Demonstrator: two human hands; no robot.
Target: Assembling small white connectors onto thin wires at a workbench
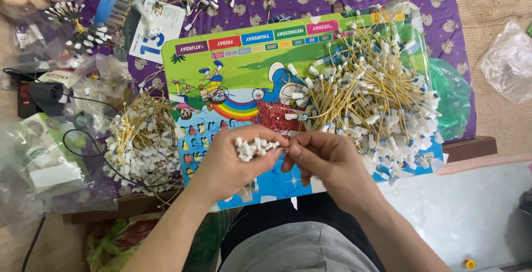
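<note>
Left hand (230, 158) cups white connectors (254, 148); right hand (318, 153) pinches one at their edge. Tilting the palm risks spilling them.

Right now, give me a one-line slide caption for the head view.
Left hand cups small white connectors while the right hand pinches one, above a colourful board piled with yellow wires.

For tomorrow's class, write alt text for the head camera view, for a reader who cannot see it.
A person's left hand cups a bunch of small white connectors while the right hand pinches at them, above a colourful cartoon mat. Heaps of yellow wires with white ends lie to the right and left.
</note>
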